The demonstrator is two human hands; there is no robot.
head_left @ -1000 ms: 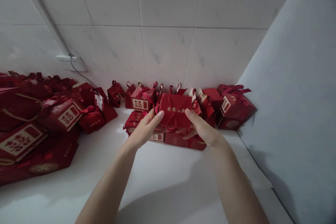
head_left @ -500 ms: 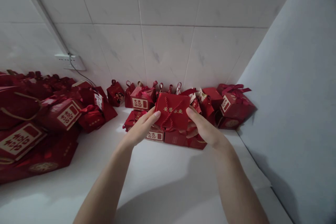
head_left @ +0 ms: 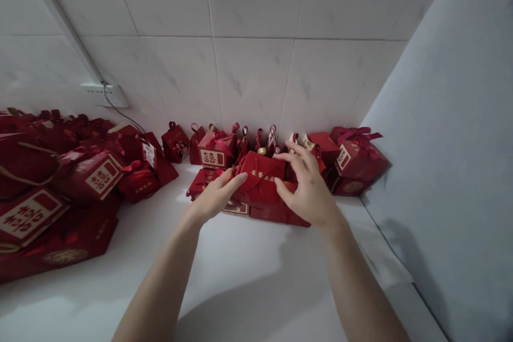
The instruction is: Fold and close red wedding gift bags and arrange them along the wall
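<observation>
From the head camera, the left hand (head_left: 214, 199) has its fingers loosely curled, their tips pressed on the left edge of a small red box (head_left: 259, 177) with gold lettering and a red cord. The right hand (head_left: 306, 187) is spread, thumb against the box's right edge and the other fingers arched over its top right corner, so the box is pinched between both hands. It sits tilted on top of flat red boxes (head_left: 264, 211) lying on the white counter (head_left: 224, 262) just under the fingertips. Beyond the fingers, a row of ribboned red boxes (head_left: 214, 148) lines the tiled wall (head_left: 248, 64). Well left of the left hand lies a heap of red bags (head_left: 60, 187), with a power strip (head_left: 105, 94) on the wall above.
</observation>
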